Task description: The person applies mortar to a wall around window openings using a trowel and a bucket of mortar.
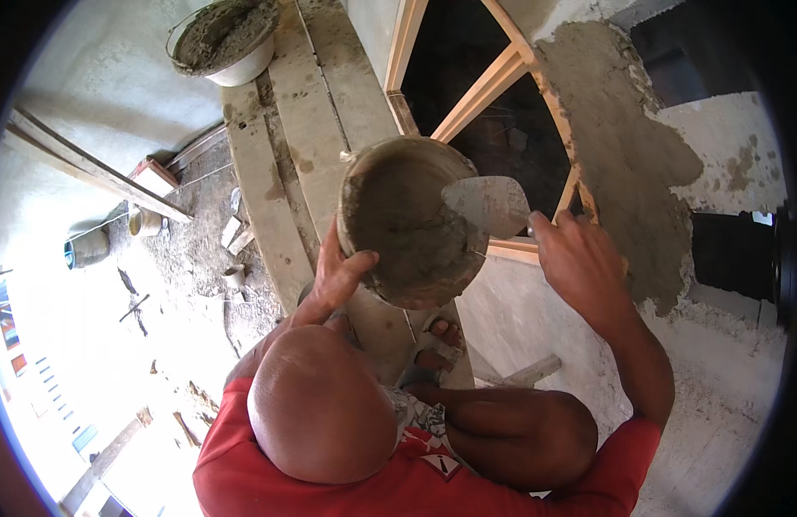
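Note:
My left hand (335, 277) holds a round, mortar-crusted bowl (454, 289) by its left side, the thumb over the rim and the other fingers mostly hidden beneath. The bowl is tilted, and wet grey mortar (424, 241) lies in its lower part. In my right hand (579, 263) is a trowel, gripped by its handle, which the fingers mostly cover. Its flat, mortar-smeared blade (489, 207) reaches over the bowl's right rim, the tip above the inside. Whether the blade touches the rim I cannot tell.
I squat on scaffold planks (261, 172), sandalled foot (437, 345) near their edge. A white bucket of mortar (243, 69) stands at the far end. On the right are a wooden window frame (485, 90) and freshly plastered wall (618, 129). Ground with buckets (88, 247) lies below left.

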Demonstrator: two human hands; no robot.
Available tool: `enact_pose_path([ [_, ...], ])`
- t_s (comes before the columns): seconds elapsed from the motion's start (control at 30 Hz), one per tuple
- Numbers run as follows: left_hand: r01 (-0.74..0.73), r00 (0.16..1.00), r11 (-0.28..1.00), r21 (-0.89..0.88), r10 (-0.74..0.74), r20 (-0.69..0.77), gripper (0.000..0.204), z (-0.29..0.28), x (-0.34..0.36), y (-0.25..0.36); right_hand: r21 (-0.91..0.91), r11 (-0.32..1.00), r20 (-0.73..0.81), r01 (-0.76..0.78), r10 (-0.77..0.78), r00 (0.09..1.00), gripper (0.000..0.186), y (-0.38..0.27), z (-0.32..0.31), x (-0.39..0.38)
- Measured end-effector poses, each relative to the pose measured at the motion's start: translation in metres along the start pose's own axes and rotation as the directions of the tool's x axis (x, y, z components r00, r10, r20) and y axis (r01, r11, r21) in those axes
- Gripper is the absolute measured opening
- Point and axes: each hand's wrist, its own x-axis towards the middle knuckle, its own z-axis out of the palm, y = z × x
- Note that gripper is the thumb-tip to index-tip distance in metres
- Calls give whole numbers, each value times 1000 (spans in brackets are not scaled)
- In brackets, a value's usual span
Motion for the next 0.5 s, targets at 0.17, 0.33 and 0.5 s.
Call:
enact_pose_path([
  [0.17,-47,995,981,186,30,93,85,7,5,3,294,954,119,56,-95,988,23,-9,59,39],
  [0.33,-170,985,900,401,144,92,79,3,3,-17,567,824,143,0,-98,985,33,-43,100,53],
  [0.5,-7,990,977,215,-24,142,88,-6,5,5,640,767,-104,58,12,995,41,-33,139,10],
])
